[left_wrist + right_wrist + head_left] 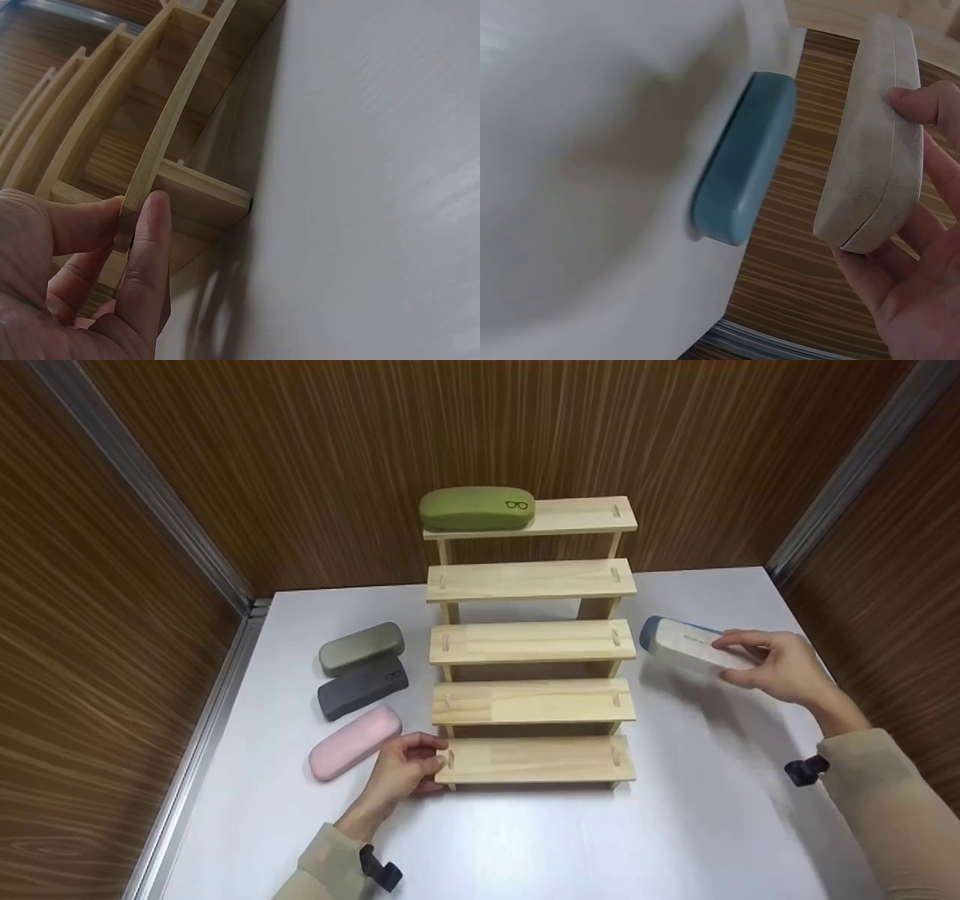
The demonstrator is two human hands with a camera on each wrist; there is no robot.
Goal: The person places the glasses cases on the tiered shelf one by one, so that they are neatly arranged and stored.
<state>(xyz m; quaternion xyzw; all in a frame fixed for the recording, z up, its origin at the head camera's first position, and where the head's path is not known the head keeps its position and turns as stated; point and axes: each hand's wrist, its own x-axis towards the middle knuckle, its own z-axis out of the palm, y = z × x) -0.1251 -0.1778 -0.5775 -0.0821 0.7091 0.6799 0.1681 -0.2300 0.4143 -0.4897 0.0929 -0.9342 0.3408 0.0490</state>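
My left hand (405, 765) pinches the left end of the lowest board of a stepped wooden shelf (540, 761); in the left wrist view the thumb and fingertips (154, 217) are on either side of the board's end. In my right hand (784, 667) is a white glasses case (690, 649), raised off the table to the right of the shelf. The right wrist view shows thumb and fingers around this white case (874, 142). A blue glasses case (746, 157) lies on the table, mostly hidden behind the white one in the head view.
A green glasses case (476, 508) sits at the left of the top board. Left of the shelf lie a grey-green case (361, 649), a dark grey case (362, 688) and a pink case (355, 742). Wood-grained walls (360, 465) enclose the white table (525, 847) at back and sides.
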